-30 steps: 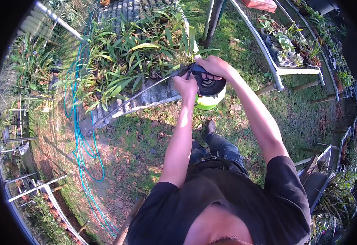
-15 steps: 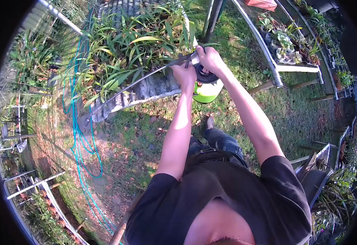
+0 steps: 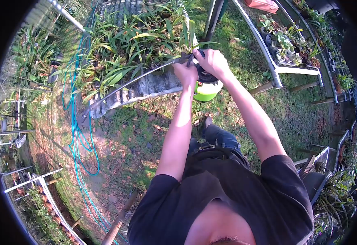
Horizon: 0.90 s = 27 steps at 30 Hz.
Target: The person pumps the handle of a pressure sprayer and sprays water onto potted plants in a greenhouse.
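Observation:
My left hand (image 3: 185, 74) is closed around the dark handle end of a long metal spray wand (image 3: 135, 79), which slants down to the left past the front edge of the plant bench. Beside it, my right hand (image 3: 212, 63) is curled over the black top (image 3: 205, 75) of a bright green container (image 3: 205, 93). Its fingertips are partly hidden. The two hands almost touch. Long-leaved plants (image 3: 121, 49) stand just left of and beyond the hands, on a corrugated sheet (image 3: 145, 87).
A teal hose (image 3: 77, 134) lies in loops on the ground at the left. At the upper right is a metal-framed bench (image 3: 274, 69) with potted plants (image 3: 284, 43) and a red box (image 3: 262, 5). A wooden post (image 3: 119, 222) stands near the bottom.
The wand's far end has swung slightly left. My right hand has shifted over the black top, and its fingers have changed position. The green container shows slightly higher.

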Available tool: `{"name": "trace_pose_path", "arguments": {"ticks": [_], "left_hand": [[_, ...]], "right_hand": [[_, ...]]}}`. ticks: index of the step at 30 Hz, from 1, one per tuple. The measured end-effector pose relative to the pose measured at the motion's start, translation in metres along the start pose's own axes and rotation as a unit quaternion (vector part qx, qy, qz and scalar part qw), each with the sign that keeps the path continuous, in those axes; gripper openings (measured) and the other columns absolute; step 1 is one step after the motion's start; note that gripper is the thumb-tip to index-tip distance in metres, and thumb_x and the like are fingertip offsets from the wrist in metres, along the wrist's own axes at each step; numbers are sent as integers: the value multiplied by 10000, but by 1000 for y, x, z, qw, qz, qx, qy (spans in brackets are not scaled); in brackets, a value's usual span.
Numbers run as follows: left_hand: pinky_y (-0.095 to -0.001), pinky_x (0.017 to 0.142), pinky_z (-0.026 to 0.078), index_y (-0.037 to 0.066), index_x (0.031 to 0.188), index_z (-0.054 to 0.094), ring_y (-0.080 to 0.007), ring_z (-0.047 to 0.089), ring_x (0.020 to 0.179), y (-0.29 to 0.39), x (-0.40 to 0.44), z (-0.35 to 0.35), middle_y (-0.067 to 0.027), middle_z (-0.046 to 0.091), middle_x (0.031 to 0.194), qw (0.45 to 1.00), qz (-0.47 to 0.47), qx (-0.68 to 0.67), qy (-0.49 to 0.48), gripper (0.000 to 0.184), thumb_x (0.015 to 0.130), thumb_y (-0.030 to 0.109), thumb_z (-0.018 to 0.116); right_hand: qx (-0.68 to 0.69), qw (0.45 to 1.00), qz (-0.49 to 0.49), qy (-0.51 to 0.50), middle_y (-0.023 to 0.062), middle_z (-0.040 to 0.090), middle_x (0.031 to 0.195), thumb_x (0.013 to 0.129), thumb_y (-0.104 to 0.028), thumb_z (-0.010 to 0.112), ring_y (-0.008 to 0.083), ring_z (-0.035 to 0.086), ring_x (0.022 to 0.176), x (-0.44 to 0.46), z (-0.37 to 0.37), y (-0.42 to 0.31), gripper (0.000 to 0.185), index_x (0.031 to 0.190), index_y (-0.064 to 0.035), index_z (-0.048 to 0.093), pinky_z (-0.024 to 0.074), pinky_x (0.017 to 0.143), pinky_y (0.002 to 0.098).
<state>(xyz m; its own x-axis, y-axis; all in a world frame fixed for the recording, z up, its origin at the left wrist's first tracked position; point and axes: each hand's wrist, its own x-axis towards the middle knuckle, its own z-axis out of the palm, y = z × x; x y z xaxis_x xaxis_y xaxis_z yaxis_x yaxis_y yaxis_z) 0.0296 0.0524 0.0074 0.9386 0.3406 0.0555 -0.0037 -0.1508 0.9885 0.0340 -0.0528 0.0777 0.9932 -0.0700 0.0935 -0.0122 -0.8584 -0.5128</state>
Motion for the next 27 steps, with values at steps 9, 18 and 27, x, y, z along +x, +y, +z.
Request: {"name": "trace_pose_path", "arguments": {"ticks": [9,18,27], "left_hand": [[-311,754,538,-69,1109,450,-187,654,857,-24,29,14,-167,645,1027,986,-119,-114,38,359,806,-120,636],[-281,633,532,-58,1140,381,-189,683,795,-40,42,15,-169,680,914,993,-21,-113,39,450,788,-113,656],[-302,678,517,-51,1131,406,-185,672,757,-23,42,13,-149,689,845,998,-25,-27,42,423,805,-63,676]], "right_hand": [[-309,846,-387,199,127,532,593,860,-98,606,279,645,531,28,-61,-29,340,1200,-90,618,525,459,355],[31,996,-23,-85,246,618,626,919,-504,575,439,660,653,37,-26,-26,571,837,49,690,556,607,505],[-91,987,-133,2,270,668,785,951,-459,503,404,689,759,72,-41,-15,494,959,-9,708,560,734,501]]}}
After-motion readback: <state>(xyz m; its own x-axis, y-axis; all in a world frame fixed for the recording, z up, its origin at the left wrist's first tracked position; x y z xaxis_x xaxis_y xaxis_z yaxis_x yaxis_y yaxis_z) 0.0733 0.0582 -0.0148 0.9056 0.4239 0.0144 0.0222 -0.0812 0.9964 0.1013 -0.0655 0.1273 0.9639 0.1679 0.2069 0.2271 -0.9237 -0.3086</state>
